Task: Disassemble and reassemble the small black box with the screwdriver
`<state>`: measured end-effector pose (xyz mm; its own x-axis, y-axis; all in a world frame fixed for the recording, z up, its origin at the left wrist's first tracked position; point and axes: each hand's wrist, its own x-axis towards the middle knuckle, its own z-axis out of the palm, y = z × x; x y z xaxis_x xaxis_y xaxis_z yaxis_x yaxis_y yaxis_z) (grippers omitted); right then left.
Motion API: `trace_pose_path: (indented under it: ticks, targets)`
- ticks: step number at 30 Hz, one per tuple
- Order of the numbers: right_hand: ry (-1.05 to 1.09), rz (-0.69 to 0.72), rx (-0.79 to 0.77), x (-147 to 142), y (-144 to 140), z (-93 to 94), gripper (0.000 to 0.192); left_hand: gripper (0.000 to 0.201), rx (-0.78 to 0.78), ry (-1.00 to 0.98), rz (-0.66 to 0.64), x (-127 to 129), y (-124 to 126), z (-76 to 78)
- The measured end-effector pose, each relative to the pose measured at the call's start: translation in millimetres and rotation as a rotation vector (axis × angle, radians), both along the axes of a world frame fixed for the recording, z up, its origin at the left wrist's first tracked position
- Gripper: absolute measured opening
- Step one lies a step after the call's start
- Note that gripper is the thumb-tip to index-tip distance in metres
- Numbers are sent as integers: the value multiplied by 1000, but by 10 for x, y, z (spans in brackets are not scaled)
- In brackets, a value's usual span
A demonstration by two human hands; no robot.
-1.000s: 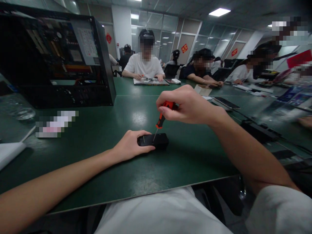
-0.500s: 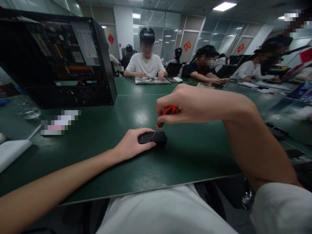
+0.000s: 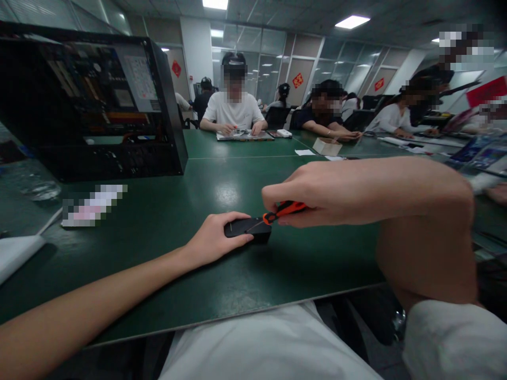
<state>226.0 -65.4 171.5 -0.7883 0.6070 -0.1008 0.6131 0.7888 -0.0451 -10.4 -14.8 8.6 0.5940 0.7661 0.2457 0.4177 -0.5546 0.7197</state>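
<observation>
A long green table (image 3: 166, 221) filled most of the view, running back to where several other people sat at work along its far side. On the left of the table stood an open black computer case (image 3: 91, 105); inside it showed circuit boards, orange and grey cables and a white label sheet, though the finer parts were too dim to tell apart. Just in front of the case, at the left edge, lay a clear plastic bottle (image 3: 34, 184) on its side, and nearer the person a white sheet or pad (image 3: 16, 250) lay at the table's edge. Farther back, near the middle of the table, sat a small cardboard box (image 3: 327, 146); what it held could not be seen.

The person's forearms reached in from both sides over a white shirt. The left hand (image 3: 216, 240) lay flat on the table with its fingers closed around the near end of a small black device (image 3: 247, 228), pinning it down. The device rested on the table just ahead of the person, near the middle of the view. The right hand (image 3: 317, 192) was clamped around the orange handle of a small screwdriver (image 3: 283, 209), held low and nearly level, with its black collar and thin shaft meeting the right end of the top of the device.
</observation>
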Motion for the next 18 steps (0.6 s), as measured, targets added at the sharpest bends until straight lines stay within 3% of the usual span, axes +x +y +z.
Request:
trace_pose_path:
  ticks: [18]
  targets:
    - [-128,-82,35,-66,-145,-32,18,39,36,-1,-4,-16,-1,-23]
